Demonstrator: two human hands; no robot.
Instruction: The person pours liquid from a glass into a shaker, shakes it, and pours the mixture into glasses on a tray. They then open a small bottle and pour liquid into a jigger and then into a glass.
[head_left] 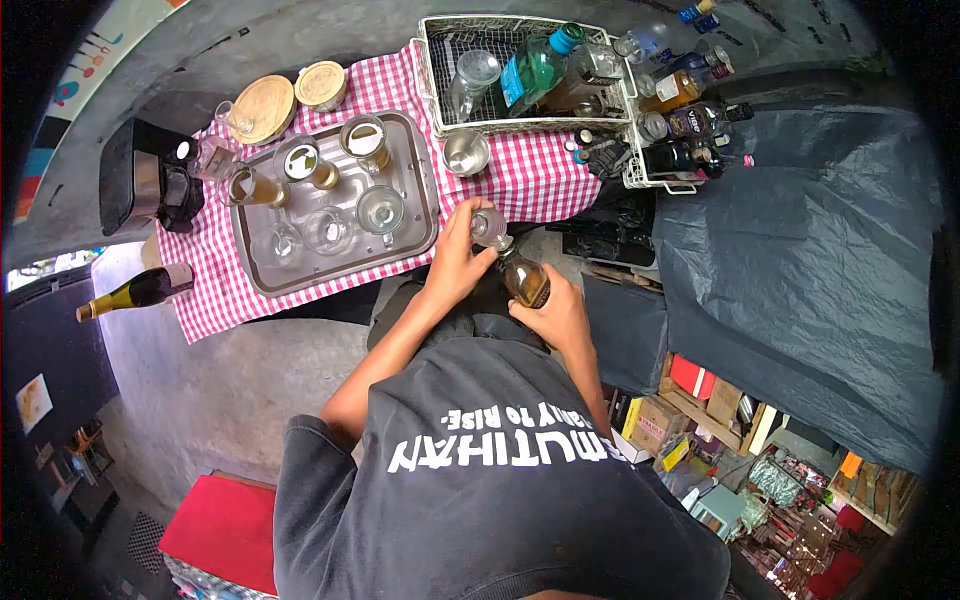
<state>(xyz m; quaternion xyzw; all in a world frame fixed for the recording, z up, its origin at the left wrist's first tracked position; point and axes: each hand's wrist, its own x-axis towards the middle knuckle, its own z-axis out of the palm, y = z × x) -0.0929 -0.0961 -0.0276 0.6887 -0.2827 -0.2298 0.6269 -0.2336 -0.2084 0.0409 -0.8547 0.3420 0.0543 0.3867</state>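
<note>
My left hand point(460, 262) is wrapped round a small clear glass point(488, 225) in front of my chest. In my right hand point(560, 312) is a bottle of amber liquid point(528, 280), tilted so that its neck meets the rim of the glass. Whether liquid is flowing cannot be made out. Left of my hands, a grey tray point(345, 268) bears three glass mugs with brownish drink, among them a mug point(366, 145) at the back. Three clear glasses, one a handled cup point(381, 212), stand at its front. A steel cup point(466, 153) sits just beyond my left hand.
A white wire basket point(432, 80) of bottles stands at the back on a red checked cloth point(540, 185). More bottles line its right side. A dark wine bottle point(140, 290) lies at the left. Wooden lids point(265, 108) and a black appliance point(140, 180) are farther back left.
</note>
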